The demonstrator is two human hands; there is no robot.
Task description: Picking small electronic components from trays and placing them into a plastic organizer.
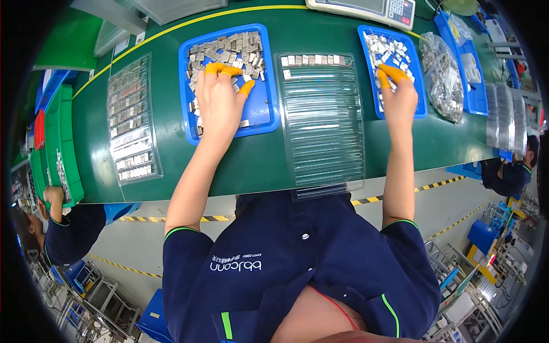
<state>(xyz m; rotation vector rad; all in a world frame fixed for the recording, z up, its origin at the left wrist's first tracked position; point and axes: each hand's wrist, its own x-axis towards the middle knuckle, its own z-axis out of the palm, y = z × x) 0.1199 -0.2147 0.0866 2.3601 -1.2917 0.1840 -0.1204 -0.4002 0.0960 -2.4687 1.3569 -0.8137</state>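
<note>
My left hand (220, 100), with yellow finger cots on its thumb and two fingers, is over the left blue tray (274, 114) of small silvery metal pieces (240, 46). Its thumb is spread from the fingers. My right hand (399, 97) reaches into the right blue tray (422, 94), which holds small white-and-metal pieces (389, 48). Its two yellow-capped fingertips come together; anything between them is too small to make out. Between the trays lies a clear ribbed plastic tray (323, 126), with a row of small pieces (317, 59) along its far end and one piece below at the left.
A clear tray filled with pieces (131, 120) lies at left, near green bins (64, 126). A scale (366, 10) stands at the back. Right are a bag of parts (443, 74) and stacked clear trays (506, 120). Co-workers sit at left (74, 231) and right (509, 174).
</note>
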